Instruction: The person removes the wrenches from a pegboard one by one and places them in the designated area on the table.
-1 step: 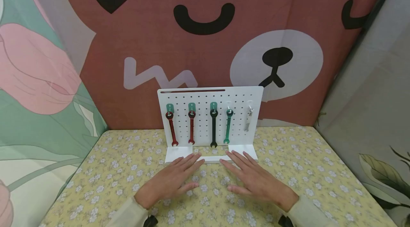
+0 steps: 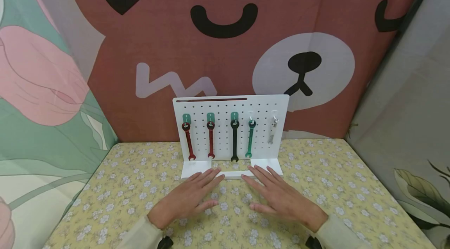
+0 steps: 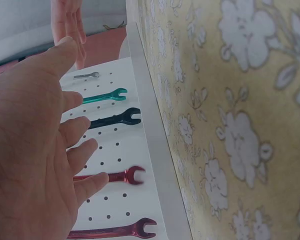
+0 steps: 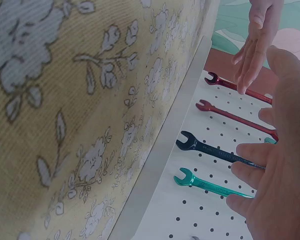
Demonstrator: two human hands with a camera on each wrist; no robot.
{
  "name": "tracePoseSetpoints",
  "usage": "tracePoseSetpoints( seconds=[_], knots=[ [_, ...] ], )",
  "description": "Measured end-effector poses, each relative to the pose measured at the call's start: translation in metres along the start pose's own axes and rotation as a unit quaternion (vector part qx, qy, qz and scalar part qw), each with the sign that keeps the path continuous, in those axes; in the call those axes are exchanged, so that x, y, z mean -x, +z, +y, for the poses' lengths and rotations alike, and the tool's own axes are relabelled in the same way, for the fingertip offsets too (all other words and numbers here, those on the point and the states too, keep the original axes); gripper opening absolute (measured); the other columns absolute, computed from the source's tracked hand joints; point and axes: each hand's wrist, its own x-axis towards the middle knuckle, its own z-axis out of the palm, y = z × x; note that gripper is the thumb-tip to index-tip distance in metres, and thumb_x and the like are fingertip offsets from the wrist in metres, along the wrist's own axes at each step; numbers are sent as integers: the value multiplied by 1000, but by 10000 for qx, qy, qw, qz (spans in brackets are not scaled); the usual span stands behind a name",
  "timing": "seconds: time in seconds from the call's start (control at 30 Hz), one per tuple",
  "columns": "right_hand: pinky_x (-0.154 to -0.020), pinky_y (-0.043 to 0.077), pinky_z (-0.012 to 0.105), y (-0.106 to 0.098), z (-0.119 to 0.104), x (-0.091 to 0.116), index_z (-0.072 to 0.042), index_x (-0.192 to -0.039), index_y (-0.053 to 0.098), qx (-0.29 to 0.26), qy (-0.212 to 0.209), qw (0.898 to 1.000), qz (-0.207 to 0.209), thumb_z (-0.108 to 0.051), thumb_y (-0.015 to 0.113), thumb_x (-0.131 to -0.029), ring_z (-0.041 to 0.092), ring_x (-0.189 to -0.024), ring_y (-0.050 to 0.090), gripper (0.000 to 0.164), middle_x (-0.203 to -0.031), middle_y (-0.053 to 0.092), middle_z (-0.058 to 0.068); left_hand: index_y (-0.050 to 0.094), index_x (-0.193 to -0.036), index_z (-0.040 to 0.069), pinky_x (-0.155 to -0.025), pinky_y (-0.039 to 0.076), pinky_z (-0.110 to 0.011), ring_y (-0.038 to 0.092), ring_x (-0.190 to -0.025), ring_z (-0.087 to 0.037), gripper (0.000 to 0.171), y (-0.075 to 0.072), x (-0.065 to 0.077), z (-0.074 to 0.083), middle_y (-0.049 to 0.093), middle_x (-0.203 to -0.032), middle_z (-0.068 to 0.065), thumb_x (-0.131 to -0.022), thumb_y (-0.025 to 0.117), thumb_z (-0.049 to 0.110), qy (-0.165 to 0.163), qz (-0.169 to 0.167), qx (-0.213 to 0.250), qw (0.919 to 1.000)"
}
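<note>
A white pegboard (image 2: 225, 139) stands upright on the table, with wrenches hanging from its hooks. From left to right hang a red wrench (image 2: 190, 145), a second red wrench (image 2: 211, 139), a black wrench (image 2: 234, 139), a green wrench (image 2: 250, 139) and a small silver wrench (image 2: 272, 130). My left hand (image 2: 191, 196) is held out palm down with straight fingers, its tips by the left front of the board's base. Mirroring it, my right hand (image 2: 277, 196) has its fingertips by the base's right front. Both hands hold nothing. In the left wrist view, the second red wrench's (image 3: 127, 176) open end looks blurred.
A yellow flowered cloth (image 2: 140, 178) covers the table. Right behind the board hangs a brown curtain (image 2: 147, 120) with a cartoon animal face. Patterned fabric (image 2: 397, 124) hangs along the right side, and more (image 2: 52, 143) along the left.
The lower end of the second red wrench has shifted very slightly to the right. Both hands stay where they were.
</note>
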Motion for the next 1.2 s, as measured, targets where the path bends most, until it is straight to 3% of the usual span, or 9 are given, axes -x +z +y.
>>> tracePoseSetpoints(
  seconds=[0.23, 0.4, 0.67, 0.77, 0.97, 1.2],
  knots=[
    [-118, 21, 56, 0, 0, 1, -20, -165, 26, 36, -17, 10000, 78, -58, 48, -105, 32, -152, 24, 74, -169, 18, 12, 20, -166, 16, -118, 25, -53, 18, -154, -24, 71, 0, 0, -1, 14, -171, -7, -108, 49, 46, 71, 87, -35, 9999],
    [-118, 22, 57, -1, -1, 1, -21, -165, 24, 112, -9, 9998, 140, -55, 52, -105, 33, -152, 24, 75, -169, 17, 11, 20, -166, 16, -118, 25, -52, 19, -154, -24, 71, -3, 2, 1, 13, -171, -5, -108, 50, 46, 66, 152, -113, 9998],
    [-116, 28, 56, -14, 2, -2, -21, -164, 28, 59, 101, 9985, 534, -39, 67, -101, 31, -150, 28, 77, -167, 26, 7, 21, -165, 14, -117, 29, -48, 27, -151, -23, 74, -4, 9, -3, 19, -170, -3, -106, 58, 41, 98, 875, -225, 9959],
    [-115, 30, 56, -22, 8, -5, -21, -163, 30, 51, 143, 9967, 794, -36, 70, -99, 30, -149, 30, 77, -165, 30, 6, 25, -164, 15, -113, 35, -49, 34, -148, -23, 76, -7, 14, -9, 25, -168, -4, -103, 65, 37, 97, 1289, -163, 9915],
    [-111, 33, 58, -37, 21, -9, -16, -161, 35, 37, 164, 9910, 1327, -37, 66, -102, 32, -146, 36, 70, -162, 37, 11, 36, -160, 11, -104, 45, -51, 50, -136, -31, 75, -18, 21, -22, 37, -162, -11, -98, 73, 28, 22, 2125, -238, 9769],
    [-111, 35, 58, -54, 33, -14, -12, -159, 39, 86, 231, 9859, 1653, -40, 60, -104, 32, -146, 36, 65, -162, 36, 12, 36, -160, 8, -101, 48, -51, 55, -131, -32, 73, -29, 22, -29, 41, -160, -13, -99, 71, 27, -184, 2532, -270, 9669]
  ],
)
